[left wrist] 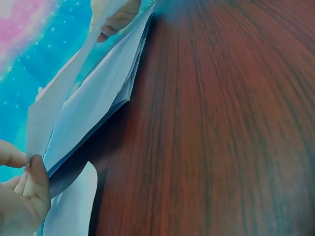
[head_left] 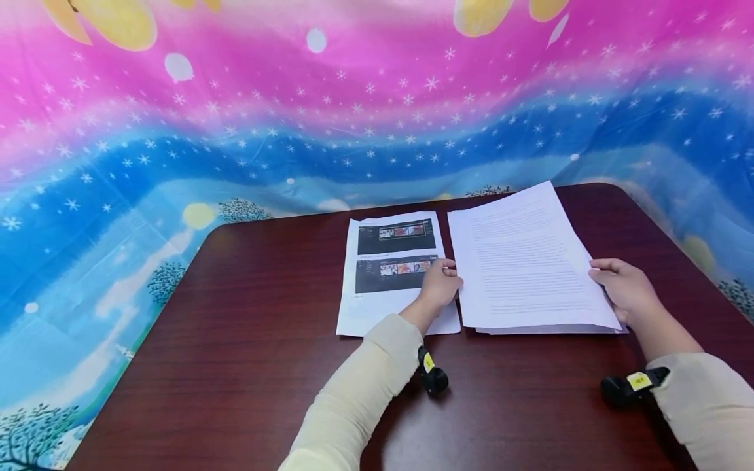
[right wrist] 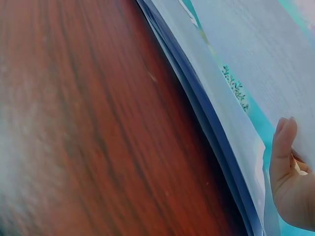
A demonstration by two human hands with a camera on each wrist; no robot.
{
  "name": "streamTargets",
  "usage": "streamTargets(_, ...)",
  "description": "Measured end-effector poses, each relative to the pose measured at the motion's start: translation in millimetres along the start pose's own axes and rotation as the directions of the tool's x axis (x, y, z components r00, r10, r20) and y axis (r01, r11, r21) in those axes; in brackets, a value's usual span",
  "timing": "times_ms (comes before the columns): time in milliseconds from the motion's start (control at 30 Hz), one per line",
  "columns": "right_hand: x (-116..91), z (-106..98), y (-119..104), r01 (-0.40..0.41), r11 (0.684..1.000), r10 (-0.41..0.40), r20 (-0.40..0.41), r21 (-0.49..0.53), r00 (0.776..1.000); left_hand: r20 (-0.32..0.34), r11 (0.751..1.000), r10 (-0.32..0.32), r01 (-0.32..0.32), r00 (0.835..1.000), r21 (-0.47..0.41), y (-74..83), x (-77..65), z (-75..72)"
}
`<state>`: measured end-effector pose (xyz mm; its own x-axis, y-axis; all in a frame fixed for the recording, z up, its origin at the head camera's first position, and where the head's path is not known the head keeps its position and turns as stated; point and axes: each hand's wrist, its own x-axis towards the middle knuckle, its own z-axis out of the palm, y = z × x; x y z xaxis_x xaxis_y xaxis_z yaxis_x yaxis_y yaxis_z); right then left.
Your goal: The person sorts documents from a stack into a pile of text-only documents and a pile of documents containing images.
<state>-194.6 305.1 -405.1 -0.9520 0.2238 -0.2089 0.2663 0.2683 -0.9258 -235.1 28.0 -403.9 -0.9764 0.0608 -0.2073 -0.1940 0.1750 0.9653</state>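
A sheet of paper (head_left: 521,261) covered with lines of print is raised over a stack of papers (head_left: 548,330). My left hand (head_left: 440,286) pinches the sheet's left edge between thumb and fingers, as the left wrist view also shows. On the opposite edge, my right hand (head_left: 629,289) grips the sheet, its thumb (right wrist: 284,145) on the near face and fingers behind. In the right wrist view a gap separates the lifted sheet (right wrist: 266,64) from the stack (right wrist: 216,113), whose edges are slightly spread.
Left of the stack lies a printed page (head_left: 377,317) with two dark screenshots, partly under my left forearm. Everything rests on a dark reddish wooden table (head_left: 247,366). A patterned pink and blue cloth (head_left: 365,124) hangs behind and along the sides.
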Motion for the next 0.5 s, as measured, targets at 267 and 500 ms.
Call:
streamTargets(267,-8,3,-4,0.072,0.996,-0.070,0.039,-0.049,0.997,-0.001,0.998,-0.001,0.001,1.000,0.062,0.1,-2.9,-11.8)
streamTargets(500,-12,8,-6,0.096,0.994,-0.101,0.091,0.061,0.991,0.023,1.000,0.012,-0.012,1.000,0.026,4.6,-7.0,-22.7)
